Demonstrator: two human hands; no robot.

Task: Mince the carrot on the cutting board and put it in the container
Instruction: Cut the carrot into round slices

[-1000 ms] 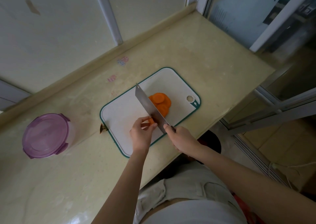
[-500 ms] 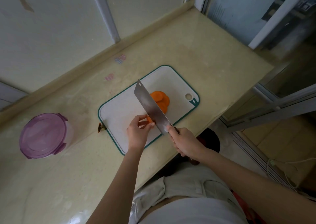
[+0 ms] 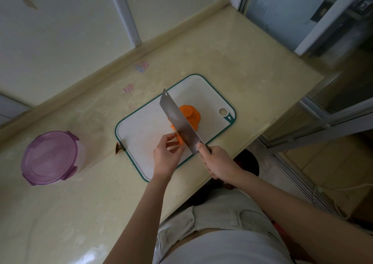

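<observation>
The slicing step is in hand: the carrot is being cut into rounds, and the mincing proper is not yet begun. The left hand (image 3: 167,155) is pinching the short orange carrot stub (image 3: 180,140) on the white plastic cutting board with the teal rim (image 3: 145,131), its grip clamped on the stub between thumb and fingertips. The right hand (image 3: 219,162) is wrapping its grip tightly round the handle of the broad steel cleaver (image 3: 179,120), whose blade is standing just beside the stub. I cannot tell whether its edge is touching the board.

Behind the blade, a heap of orange carrot rounds (image 3: 191,114) is lying on the board, partly hidden. The round clear container with the purple clip-on lid (image 3: 50,156) is sitting well apart to the left on the beige stone desk (image 3: 222,62), lid on.

The next cut is probably calling for care — little stub is left, so the fingertips need tucking back. After that, the rounds are wanting finer chopping, and the lid must come off.
</observation>
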